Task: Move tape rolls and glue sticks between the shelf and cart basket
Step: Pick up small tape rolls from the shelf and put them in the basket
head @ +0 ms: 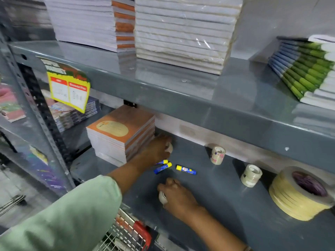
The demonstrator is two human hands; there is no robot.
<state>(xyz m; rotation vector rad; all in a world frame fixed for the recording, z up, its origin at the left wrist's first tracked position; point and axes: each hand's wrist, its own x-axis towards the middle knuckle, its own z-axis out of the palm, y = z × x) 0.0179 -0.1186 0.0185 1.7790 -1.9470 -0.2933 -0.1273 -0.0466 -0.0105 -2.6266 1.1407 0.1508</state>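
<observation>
On the grey shelf (226, 192), my left hand (157, 149) reaches deep toward the back and is closed around a small clear tape roll (169, 147). My right hand (176, 196) rests near the shelf's front edge, gripping another small tape roll (162, 197). Three blue-and-yellow glue sticks lie between the hands: one (185, 169) lies free, another (163, 167) sits by my left wrist, and a third (161, 162) is partly hidden under that wrist. Two more clear tape rolls (217, 155) (251, 175) stand to the right. The wire cart basket (126, 232) with a red handle is below.
A stack of wide masking tape rolls (299, 194) stands at the far right. An orange notebook pile (121, 133) sits just left of my left hand. The upper shelf (181, 95) overhangs closely, carrying wrapped paper stacks (184, 33). A yellow price tag (68, 87) hangs at left.
</observation>
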